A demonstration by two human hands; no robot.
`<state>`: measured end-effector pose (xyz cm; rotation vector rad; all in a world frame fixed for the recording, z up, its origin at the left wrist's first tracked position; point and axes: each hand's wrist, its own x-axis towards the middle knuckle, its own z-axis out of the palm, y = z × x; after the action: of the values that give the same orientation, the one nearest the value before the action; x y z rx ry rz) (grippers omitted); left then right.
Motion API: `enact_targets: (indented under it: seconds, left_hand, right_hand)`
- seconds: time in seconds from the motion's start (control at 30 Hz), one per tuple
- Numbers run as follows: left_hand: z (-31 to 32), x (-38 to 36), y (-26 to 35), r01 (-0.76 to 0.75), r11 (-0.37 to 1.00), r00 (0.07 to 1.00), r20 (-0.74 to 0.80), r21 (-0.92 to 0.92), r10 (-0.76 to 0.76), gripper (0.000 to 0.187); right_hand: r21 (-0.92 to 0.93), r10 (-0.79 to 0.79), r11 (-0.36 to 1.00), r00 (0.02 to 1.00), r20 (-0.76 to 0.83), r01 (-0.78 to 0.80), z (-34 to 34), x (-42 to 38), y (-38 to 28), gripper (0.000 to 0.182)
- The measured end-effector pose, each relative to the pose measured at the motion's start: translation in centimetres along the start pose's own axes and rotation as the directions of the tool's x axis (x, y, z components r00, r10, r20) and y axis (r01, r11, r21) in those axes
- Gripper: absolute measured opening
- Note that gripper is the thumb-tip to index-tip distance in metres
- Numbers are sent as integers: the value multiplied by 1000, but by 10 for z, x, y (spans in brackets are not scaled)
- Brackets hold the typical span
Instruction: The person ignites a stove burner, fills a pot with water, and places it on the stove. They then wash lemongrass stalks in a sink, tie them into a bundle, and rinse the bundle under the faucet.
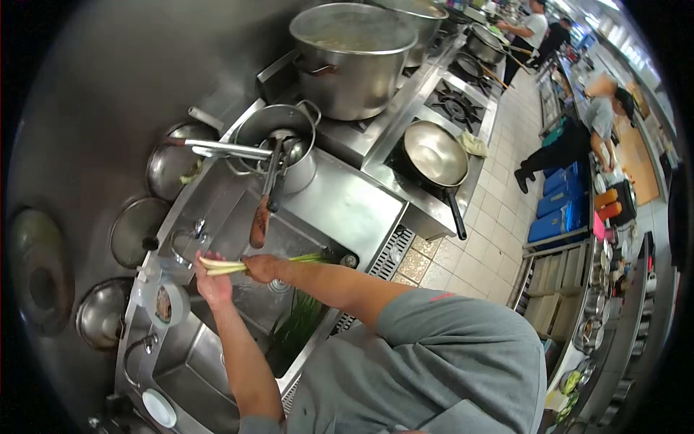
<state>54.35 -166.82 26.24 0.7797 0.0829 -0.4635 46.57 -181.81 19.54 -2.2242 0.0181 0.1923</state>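
Note:
A bunch of scallions (225, 267) lies across both my hands over the sink (242, 293), white ends to the left and green tops to the right. My right hand (262, 268) is closed around the middle of the stalks. At the white ends, my left hand (213, 283) cups the stalks against its palm and fingers. More green scallion leaves (296, 322) lie in the sink below my right forearm. Behind my left hand stands a faucet (198, 230).
A steel pot (307, 170) with long-handled tools stands beyond the sink, near a large stockpot (354, 87). A wok (436, 153) sits on the stove to the right. Round lids (134, 233) lean along the wall. Other people work further right by blue bins (557, 206).

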Motion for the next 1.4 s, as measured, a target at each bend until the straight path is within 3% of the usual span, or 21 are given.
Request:
enact_targets:
  seconds: [0.07, 0.1, 0.13, 0.17, 0.2, 0.23, 0.27, 0.3, 0.37, 0.47, 0.53, 0.7, 0.77, 0.8, 0.87, 0.97, 1.07, 1.17, 1.27, 1.4]
  left_hand:
    - [15, -9, 9, -2, 999, 1000, 14, -37, 3, 39]
    - [-1, -2, 0, -71, 997, 997, 37, -29, 72, 37]
    - [-8, 3, -5, -200, 976, 966, 181, 86, 183, 35]
    - [7, -9, -4, -221, 957, 975, 74, 188, 211, 32]
    - [3, -9, 1, -153, 958, 988, 55, 242, 144, 29]
    - [2, -7, 1, -176, 942, 981, -24, 287, 191, 28]
    - [-5, -6, 4, -206, 945, 978, 39, 253, 203, 30]
    - [-1, -9, 4, -229, 965, 972, -28, 125, 234, 31]
    - [-13, -8, -1, -236, 967, 966, -88, 98, 245, 47]
    - [-24, -21, 3, -250, 964, 963, -76, 94, 258, 55]
    - [-40, -27, 1, -126, 969, 992, 58, 213, 116, 40]
    - [-47, -34, 7, -192, 951, 976, -56, 241, 211, 25]
    - [-50, -32, 11, -141, 967, 986, -54, 213, 155, 25]
    - [-52, -33, 12, -114, 974, 991, -52, 198, 126, 26]
    - [-54, -32, 13, -102, 974, 994, -10, 202, 106, 28]
    - [-46, -31, 9, -88, 981, 995, 59, 174, 79, 36]
    - [-33, -33, 4, -160, 980, 984, 94, 118, 150, 40]
    - [-34, -28, -1, -142, 987, 985, 107, 79, 133, 41]
    - [-29, -27, -1, -104, 989, 993, 67, 105, 97, 39]
    - [-17, -31, 2, -157, 984, 986, -46, 79, 161, 29]
  right_hand:
    - [-68, 1, 998, 999, 50, 2, 0, 11, 4, 36]
    - [109, -86, 990, 996, -1, 86, 29, 32, 33, 33]
    - [-75, -350, 935, 935, -58, 346, 42, 43, 50, 31]
    - [-18, -106, 994, 994, 39, 107, 22, 29, 27, 29]
    - [-161, -127, 976, 986, 108, 143, 13, 28, 20, 29]
    - [-33, -79, 996, 997, -22, 78, 18, 24, 19, 32]
    - [10, -146, 989, 982, -116, 148, 4, 7, 1, 33]
    - [78, -16, 997, 1000, 23, 14, -19, -5, -26, 31]
    - [72, -12, 997, 995, 103, 5, -15, -4, -28, 38]
    - [73, -12, 997, 987, 158, 0, -10, 2, -35, 34]
    - [104, -57, 994, 991, 121, 44, -5, 8, -44, 33]
    - [201, -72, 978, 991, 109, 49, -5, 14, -62, 35]
    - [396, -56, 918, 983, 177, -19, -2, 20, -56, 35]
    - [391, -60, 920, 981, 186, -18, 2, 21, -51, 35]
    - [587, -102, 808, 993, 52, 52, 8, 21, -44, 31]
    - [526, -66, 850, 989, 133, -15, -3, 22, -35, 30]
    - [422, -27, 904, 976, 218, -69, -16, 20, -34, 33]
    - [514, -84, 854, 956, 280, -75, -14, 18, -28, 37]
    - [536, -8, 826, 947, 322, -175, -19, 7, -39, 40]
    - [541, -31, 820, 928, 371, -188, -15, 10, -38, 44]
